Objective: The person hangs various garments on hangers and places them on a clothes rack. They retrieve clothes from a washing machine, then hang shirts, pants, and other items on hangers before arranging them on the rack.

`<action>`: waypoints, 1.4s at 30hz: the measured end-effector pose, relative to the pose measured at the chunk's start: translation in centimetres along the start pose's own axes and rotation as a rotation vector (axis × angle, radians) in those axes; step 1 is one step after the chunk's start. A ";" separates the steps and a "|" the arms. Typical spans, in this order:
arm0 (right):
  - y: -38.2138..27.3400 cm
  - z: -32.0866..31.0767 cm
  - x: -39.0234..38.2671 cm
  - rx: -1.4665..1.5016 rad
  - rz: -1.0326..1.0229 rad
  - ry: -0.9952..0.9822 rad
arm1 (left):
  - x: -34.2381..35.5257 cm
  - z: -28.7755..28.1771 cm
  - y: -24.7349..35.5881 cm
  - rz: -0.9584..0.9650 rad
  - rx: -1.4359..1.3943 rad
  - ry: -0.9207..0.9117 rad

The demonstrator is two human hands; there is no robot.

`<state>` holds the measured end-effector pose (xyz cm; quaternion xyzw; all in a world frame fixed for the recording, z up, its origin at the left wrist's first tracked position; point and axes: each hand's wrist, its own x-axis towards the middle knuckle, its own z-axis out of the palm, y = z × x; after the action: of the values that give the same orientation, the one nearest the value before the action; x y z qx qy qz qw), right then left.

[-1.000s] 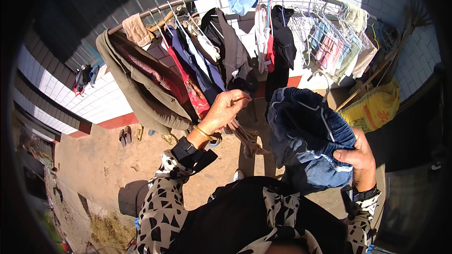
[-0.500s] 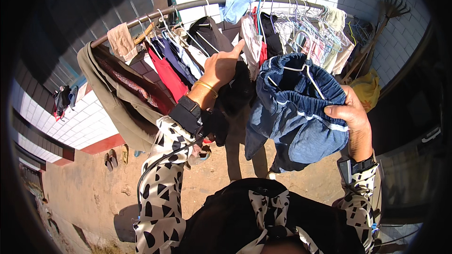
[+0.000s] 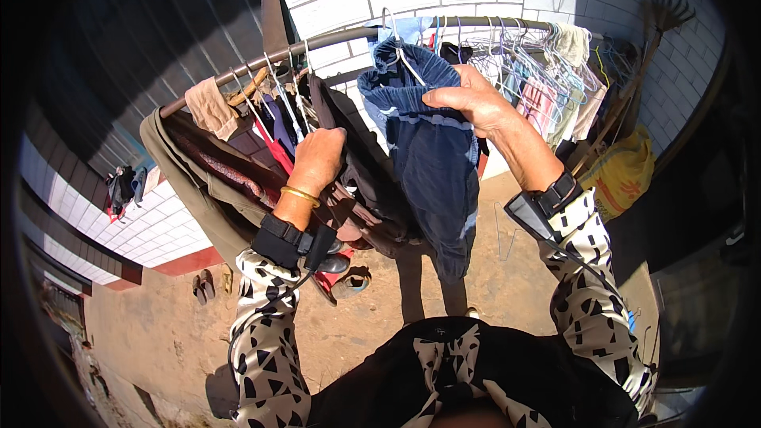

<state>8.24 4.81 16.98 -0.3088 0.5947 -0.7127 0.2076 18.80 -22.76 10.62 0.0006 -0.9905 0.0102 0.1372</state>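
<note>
Apparently, the blue denim trousers (image 3: 436,150) are already fitted with a white hanger (image 3: 410,66), whose bar is seen inside the elastic waistband. They are held up in the centre of the frame, with the legs hanging downward, and the hook rises just above the brown rail (image 3: 329,42), which crosses the upper half. Whether the hook is resting on this rail or is only in front of it cannot be judged, so the hanging can be called nearly done but not surely complete. Several garments are already hung at the upper left, and a cluster of thin hangers (image 3: 523,55) with small cloths is seen at the upper right.

As for the grip, the waistband is clamped at its right side by the right hand (image 3: 483,103): the thumb is pressed on the near face, while most of the fingers are hidden behind the cloth. The left hand (image 3: 319,160), left of centre, is placed beside a dark garment (image 3: 369,166). Its fingers seem to be curled inward, but the fingertips are hidden, and it cannot be said whether anything is gripped.
</note>
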 end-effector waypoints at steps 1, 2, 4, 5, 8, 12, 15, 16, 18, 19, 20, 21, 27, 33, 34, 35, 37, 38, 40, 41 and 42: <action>0.6 0.0 2.5 0.008 -0.024 -0.065 | -0.6 -0.7 0.0 -0.010 -0.022 -0.015; 1.5 0.1 5.0 -0.055 -0.007 -0.032 | -1.4 -1.4 0.1 0.032 -0.102 0.020; 4.0 0.4 9.2 -0.130 -0.054 0.000 | -2.9 -2.6 0.5 0.065 -0.344 0.034; 5.6 0.6 10.8 -0.210 0.002 0.047 | -3.9 -3.2 0.5 0.046 -0.485 0.043; 9.6 0.8 13.3 -0.323 0.105 0.091 | -5.8 -4.4 -0.1 -0.163 -1.102 -0.058; 10.3 2.5 10.3 -0.895 -0.110 0.104 | -7.1 -5.2 -1.7 -0.131 -1.547 -0.017; 8.5 4.4 3.7 -1.267 -0.598 0.260 | -7.2 -5.7 -2.3 -0.044 -1.665 -0.017; 8.5 5.3 1.2 -1.143 -0.657 0.102 | -7.1 -5.9 -2.3 -0.010 -1.682 -0.022; 9.9 7.3 -3.2 -0.842 -0.165 -0.389 | -6.6 -6.3 -2.2 0.036 -1.681 -0.029; 11.7 8.7 -5.3 -0.818 -0.033 -0.489 | -6.3 -6.6 -2.1 0.048 -1.710 -0.045; 13.9 10.4 -6.8 -0.990 -0.059 -0.510 | -5.9 -6.8 -2.1 0.084 -1.684 -0.030; 16.3 12.0 -7.9 -1.023 -0.007 -0.509 | -5.6 -7.1 -2.2 0.208 -1.737 -0.036; 23.1 13.9 -11.3 -0.326 0.129 -0.327 | -5.8 -8.5 -4.0 0.210 -1.598 0.062; 16.0 6.0 -13.6 0.259 0.146 -0.073 | -7.5 -6.0 -3.0 0.164 -1.233 0.061; 14.9 4.9 -13.6 0.250 0.103 -0.068 | -7.5 -5.0 -2.3 0.169 -1.175 -0.016; 13.5 3.7 -14.0 0.232 0.078 -0.053 | -7.4 -4.0 -1.7 0.081 -1.108 -0.114; 11.0 1.7 -14.4 0.248 0.057 0.018 | -7.1 -2.2 -0.1 0.234 -1.036 -0.153; 9.7 0.8 -15.0 0.241 0.064 0.050 | -7.0 -1.2 1.0 0.399 -0.974 -0.073; 7.3 -0.8 -16.1 0.264 0.082 0.113 | -6.5 0.1 3.4 0.478 -1.055 -0.201; 6.4 -1.3 -16.7 0.224 0.069 0.155 | -6.3 0.8 5.0 0.494 -1.119 -0.305; 5.8 -1.6 -17.1 0.175 0.056 0.215 | -6.2 1.5 7.0 0.521 -1.127 -0.363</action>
<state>19.05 16.08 7.89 -0.1947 0.5575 -0.7847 0.1887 24.27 -15.75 7.33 -0.3101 -0.8193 -0.4785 -0.0604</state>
